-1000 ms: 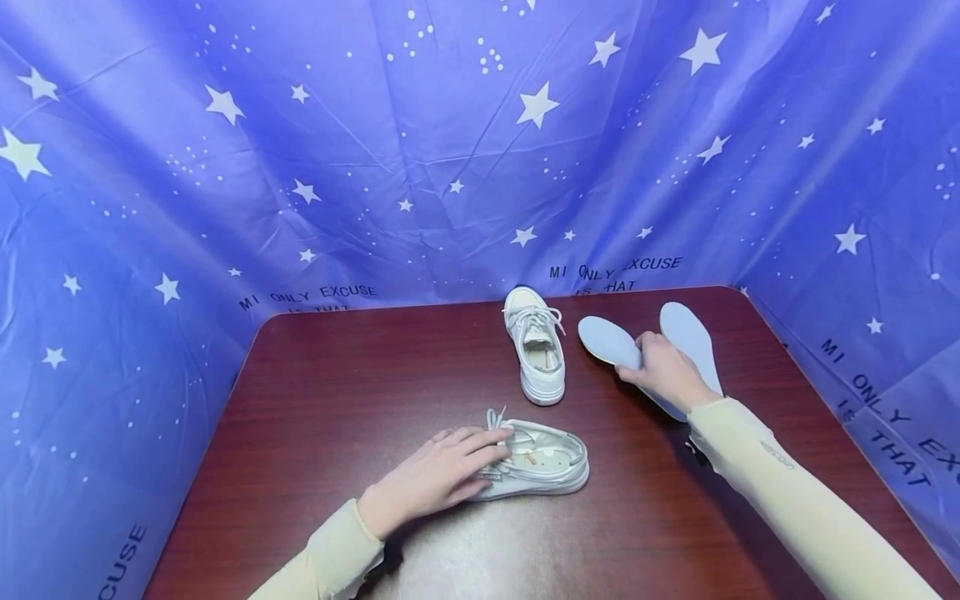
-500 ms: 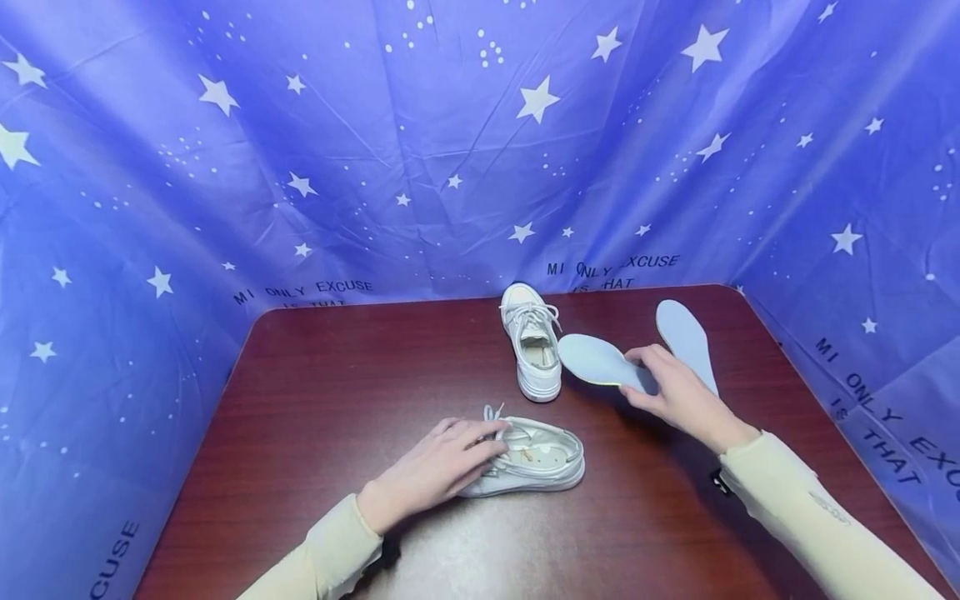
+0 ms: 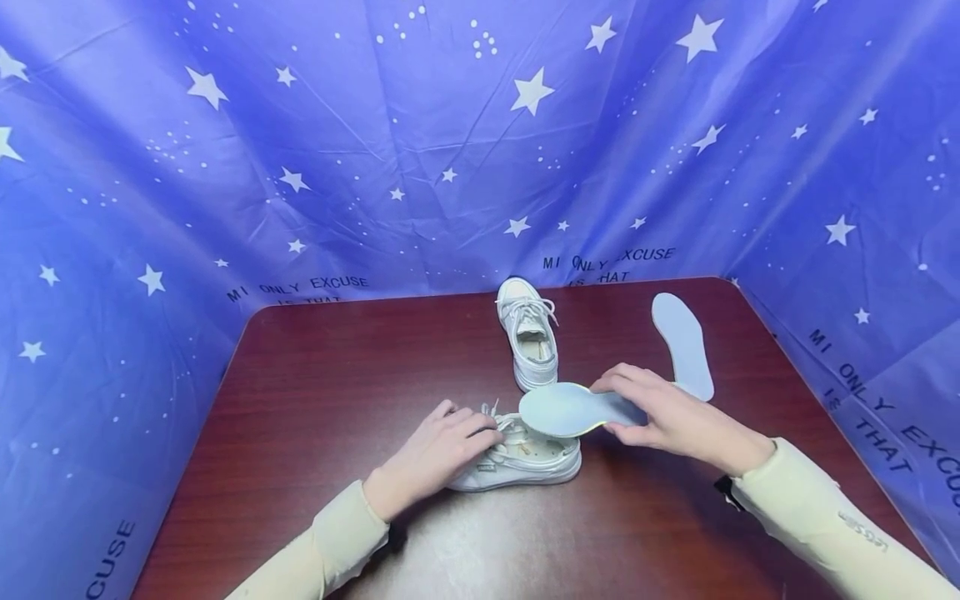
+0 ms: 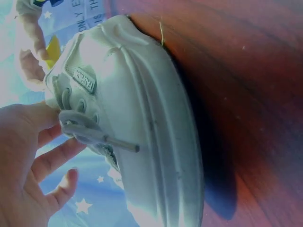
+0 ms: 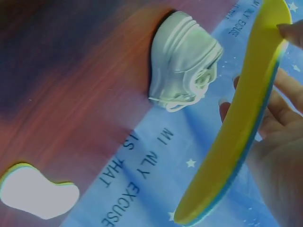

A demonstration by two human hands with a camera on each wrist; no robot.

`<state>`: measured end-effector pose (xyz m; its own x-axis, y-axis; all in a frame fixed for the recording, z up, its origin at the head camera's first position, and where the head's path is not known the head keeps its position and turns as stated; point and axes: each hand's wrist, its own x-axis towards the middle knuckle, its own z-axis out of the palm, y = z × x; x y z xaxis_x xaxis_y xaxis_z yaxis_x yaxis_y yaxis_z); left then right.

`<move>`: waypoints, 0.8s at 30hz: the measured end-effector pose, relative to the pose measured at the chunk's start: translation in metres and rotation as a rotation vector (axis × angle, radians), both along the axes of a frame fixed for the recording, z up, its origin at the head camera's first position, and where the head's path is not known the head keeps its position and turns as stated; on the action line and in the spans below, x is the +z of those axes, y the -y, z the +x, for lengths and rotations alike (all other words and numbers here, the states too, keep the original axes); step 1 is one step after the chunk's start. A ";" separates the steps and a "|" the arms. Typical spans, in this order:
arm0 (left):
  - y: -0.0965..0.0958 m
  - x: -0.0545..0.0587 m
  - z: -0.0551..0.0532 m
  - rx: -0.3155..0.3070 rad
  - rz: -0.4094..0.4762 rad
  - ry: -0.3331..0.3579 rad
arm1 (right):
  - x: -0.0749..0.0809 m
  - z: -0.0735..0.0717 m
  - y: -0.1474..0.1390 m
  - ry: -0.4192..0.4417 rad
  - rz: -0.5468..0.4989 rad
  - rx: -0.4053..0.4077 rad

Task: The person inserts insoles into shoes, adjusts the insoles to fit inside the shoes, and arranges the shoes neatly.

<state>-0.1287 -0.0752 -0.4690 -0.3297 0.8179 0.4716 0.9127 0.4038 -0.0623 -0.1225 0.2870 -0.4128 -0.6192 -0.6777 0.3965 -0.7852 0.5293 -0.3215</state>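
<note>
My right hand (image 3: 675, 417) grips an insole (image 3: 558, 410) near one end, thumb on one edge and fingers on the other. The right wrist view shows its yellow underside and thin blue edge. The insole's wide end overlaps the opening of the near white sneaker (image 3: 517, 475), which lies with its toe to the left. My left hand (image 3: 438, 454) holds this sneaker at the laces and tongue. In the left wrist view, the fingers curve in beside the grey lace (image 4: 102, 135); some fingertips are hidden behind it.
A second white sneaker (image 3: 528, 329) stands farther back, toe toward the starry blue curtain (image 3: 420, 150). Another insole (image 3: 682, 346), pale side up, lies at the back right of the dark red wooden table (image 3: 337, 367). Curtains hang around the back and sides.
The right hand has carried its insole from beside the other insole toward the near sneaker, leftward and closer to me. The left hand stays at the sneaker's laces.
</note>
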 end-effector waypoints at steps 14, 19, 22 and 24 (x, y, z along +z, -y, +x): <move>-0.001 0.007 -0.001 -0.003 -0.023 -0.071 | 0.010 -0.001 0.011 -0.041 0.126 0.076; -0.002 0.007 -0.001 -0.008 0.000 -0.125 | 0.012 0.000 0.016 -0.057 0.144 0.090; -0.003 0.006 -0.002 -0.018 0.029 -0.143 | 0.012 0.000 0.020 -0.057 0.151 0.090; -0.003 0.006 -0.002 -0.021 0.038 -0.144 | 0.012 0.001 0.024 -0.049 0.158 0.086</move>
